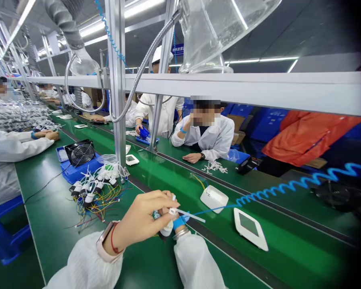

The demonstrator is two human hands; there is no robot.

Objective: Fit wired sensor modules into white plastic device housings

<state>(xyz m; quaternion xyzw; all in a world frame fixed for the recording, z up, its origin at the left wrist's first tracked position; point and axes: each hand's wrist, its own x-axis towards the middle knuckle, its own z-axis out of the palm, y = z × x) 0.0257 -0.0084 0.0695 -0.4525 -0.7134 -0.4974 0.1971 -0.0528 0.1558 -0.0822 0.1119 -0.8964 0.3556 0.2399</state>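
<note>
My left hand (147, 212), with a watch and a red cord at its wrist, reaches over my right hand. Its thumb and fingertips pinch a white cable tie (192, 216), whose tail points to the right. Mostly hidden behind it, my right hand (169, 195) is curled and wears a blue wrist strap (180, 220). Between my palms shows a white round part (167, 229) with a dark base and a bit of circuit board; the right hand seems to hold it. Left of my hands lies a pile of similar white-and-black parts (90, 196) with coloured wires.
A black fan (80, 152) rests on a blue bin (78, 170). On the green belt (216, 241) lie a white housing (214, 198) and a white framed panel (250, 228). A coiled blue cord (289, 186) stretches right. A metal post (118, 100) stands ahead; co-workers sit opposite and left.
</note>
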